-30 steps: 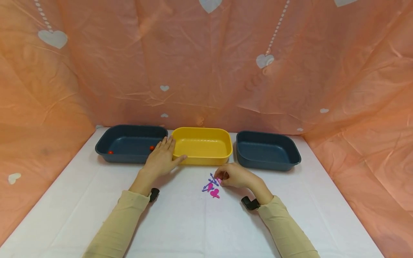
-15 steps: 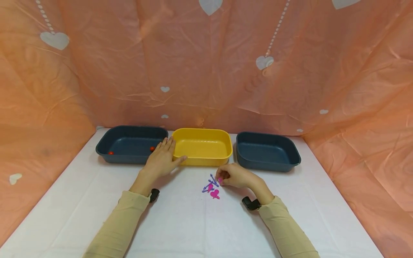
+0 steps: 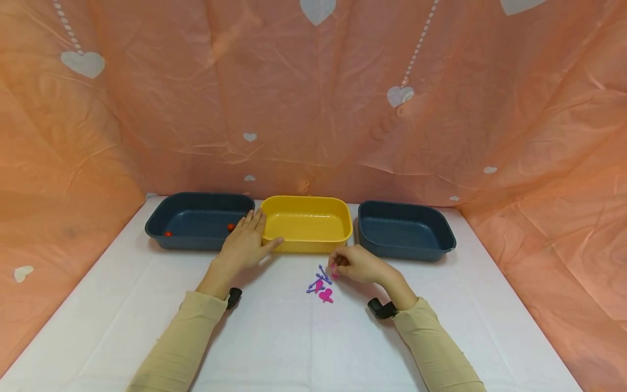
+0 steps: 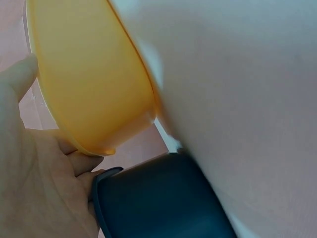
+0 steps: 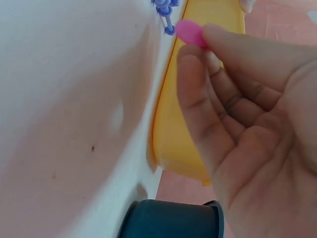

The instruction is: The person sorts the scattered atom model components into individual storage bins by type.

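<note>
My right hand (image 3: 360,265) pinches a small pink plastic piece (image 5: 189,32) between thumb and forefinger, close over a small pile on the white cloth. In that pile lie several thin purple sticks with knobbed ends (image 3: 322,270) and pink pieces, one of them a heart shape with a stem (image 3: 326,295). My left hand (image 3: 243,244) lies with fingers outstretched across the neighbouring rims of the yellow bin (image 3: 306,246) and the left dark blue bin (image 3: 183,242). In the left wrist view its thumb touches the yellow rim and the other fingers reach in between the two bins.
Red balls (image 3: 231,227) sit inside the left dark blue bin. A second dark blue bin (image 3: 406,252) stands right of the yellow one. An orange sheet with white hearts (image 3: 313,109) hangs behind and at both sides of the white-covered table (image 3: 274,343).
My right hand has lifted slightly from the pile, and the pink piece has shifted in its fingertips. My left hand stays where it was.
</note>
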`<action>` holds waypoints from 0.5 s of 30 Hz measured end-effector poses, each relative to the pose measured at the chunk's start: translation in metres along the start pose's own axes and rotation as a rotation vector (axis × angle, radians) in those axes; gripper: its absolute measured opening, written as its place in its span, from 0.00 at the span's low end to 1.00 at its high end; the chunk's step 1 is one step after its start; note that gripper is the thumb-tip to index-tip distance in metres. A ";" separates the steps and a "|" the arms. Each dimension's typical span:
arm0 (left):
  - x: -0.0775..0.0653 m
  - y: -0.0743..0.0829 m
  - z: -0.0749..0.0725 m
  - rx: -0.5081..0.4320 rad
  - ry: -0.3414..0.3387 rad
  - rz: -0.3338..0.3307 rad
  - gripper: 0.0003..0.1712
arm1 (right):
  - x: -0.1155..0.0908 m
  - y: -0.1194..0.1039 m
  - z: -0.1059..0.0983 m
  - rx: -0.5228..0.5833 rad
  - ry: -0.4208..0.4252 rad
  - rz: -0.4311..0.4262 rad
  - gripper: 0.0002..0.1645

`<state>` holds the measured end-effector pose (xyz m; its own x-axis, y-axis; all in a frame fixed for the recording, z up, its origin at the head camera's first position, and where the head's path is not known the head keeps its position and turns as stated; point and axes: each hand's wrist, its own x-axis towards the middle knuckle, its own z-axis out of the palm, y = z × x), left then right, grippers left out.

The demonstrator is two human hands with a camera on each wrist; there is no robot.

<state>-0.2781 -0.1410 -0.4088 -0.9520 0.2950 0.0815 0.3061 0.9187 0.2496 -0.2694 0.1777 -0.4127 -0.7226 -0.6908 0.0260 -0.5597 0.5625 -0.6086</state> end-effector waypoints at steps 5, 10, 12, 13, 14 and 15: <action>0.000 -0.001 0.001 -0.009 0.001 0.000 0.55 | 0.001 -0.001 0.000 0.036 0.041 -0.003 0.03; 0.000 -0.002 0.001 -0.006 0.001 0.000 0.55 | 0.001 -0.003 0.000 0.077 0.094 -0.020 0.04; 0.001 -0.002 0.001 -0.005 0.001 0.001 0.55 | 0.001 -0.004 0.000 0.096 0.126 -0.025 0.05; 0.001 -0.002 0.001 -0.006 0.002 0.000 0.55 | 0.001 -0.004 0.000 0.105 0.142 -0.027 0.05; 0.001 -0.002 0.002 -0.008 0.003 0.001 0.55 | 0.002 -0.005 0.000 0.112 0.162 -0.029 0.06; 0.001 -0.002 0.002 -0.010 0.002 0.001 0.55 | 0.002 -0.005 0.000 0.121 0.185 -0.030 0.06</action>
<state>-0.2797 -0.1416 -0.4108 -0.9518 0.2951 0.0837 0.3068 0.9157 0.2594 -0.2681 0.1736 -0.4094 -0.7745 -0.6052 0.1841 -0.5376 0.4762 -0.6958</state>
